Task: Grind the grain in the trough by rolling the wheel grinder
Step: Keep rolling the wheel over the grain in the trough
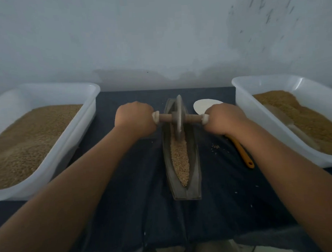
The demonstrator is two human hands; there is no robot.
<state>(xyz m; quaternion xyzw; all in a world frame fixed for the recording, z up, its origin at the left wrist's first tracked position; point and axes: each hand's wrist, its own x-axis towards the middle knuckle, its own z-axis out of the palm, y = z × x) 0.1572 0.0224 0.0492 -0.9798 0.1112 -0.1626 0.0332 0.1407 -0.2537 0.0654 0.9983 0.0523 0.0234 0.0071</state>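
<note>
Dark cloth (137,193) is covering the table. White 9 o'clock tub (81,129) and 3 o'clock tub (256,118) are sitting either side, both holding tan fill. Btw them the trough (194,162) is lying 12-to-6, grain (180,159) sitting in its 6 o'clock half. L hand (134,118) & R hand (225,119) are each wrapping tight round the axle (191,117) ends, wheel (179,113) standing upright in the trough twd 12. Spoon (242,153) is lying at 2 o'clock, partly under my R wrist.

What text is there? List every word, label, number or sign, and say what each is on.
None: no readable text shows in this view.
The left tub, right tub, trough, wheel, spatula and cloth are all plain.
The dark marks on the wall look like scuffs, not letters.
</note>
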